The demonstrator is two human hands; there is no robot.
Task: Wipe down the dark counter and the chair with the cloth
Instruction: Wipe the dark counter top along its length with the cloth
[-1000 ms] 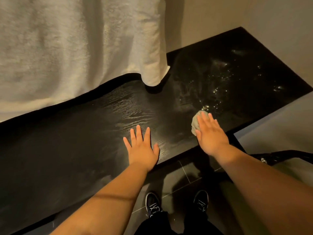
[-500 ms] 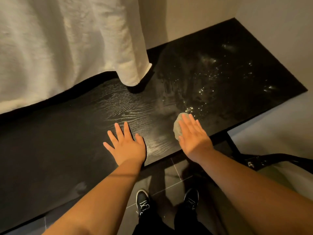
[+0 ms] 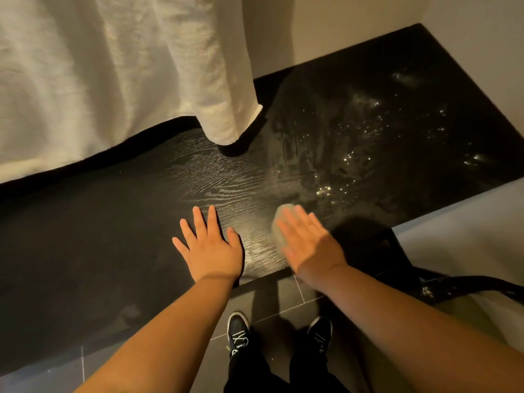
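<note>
**Now mid-stroke: cloth dragged left, toward the bracing hand**

Versus a second ago: dragged the cloth (image 3: 279,222) left and slightly nearer along the counter (image 3: 99,236), off the fringe of the droplets (image 3: 368,154) and onto the drier wood-grain strip. Narrowed the gap to the left hand (image 3: 209,245). Motion blur on the right hand (image 3: 309,242), so judged mid-stroke, not parked.

Hands: pressing down with the right, palm flat, fingers straight and side by side on top of the cloth, no curl round it. Bracing with the left, flat on bare counter, fingers splayed, holding nothing, parked by the front edge as before.

Cloth: grey-green wad pinned between right fingers and counter, only its far-left part poking out past the fingertips. Near the front edge, near the left thumb, not touching it.

For the task: counter pass under way, likely far from done. Droplets and smears spread over the far right end; left stretch below the white curtain (image 3: 113,80) dull, can't tell whether wiped. Chair (image 3: 459,282): only a black frame showing at lower right, untouched by either hand, apart from the cloth. Probably more passes over the wet end needed before switching to the chair.
</note>
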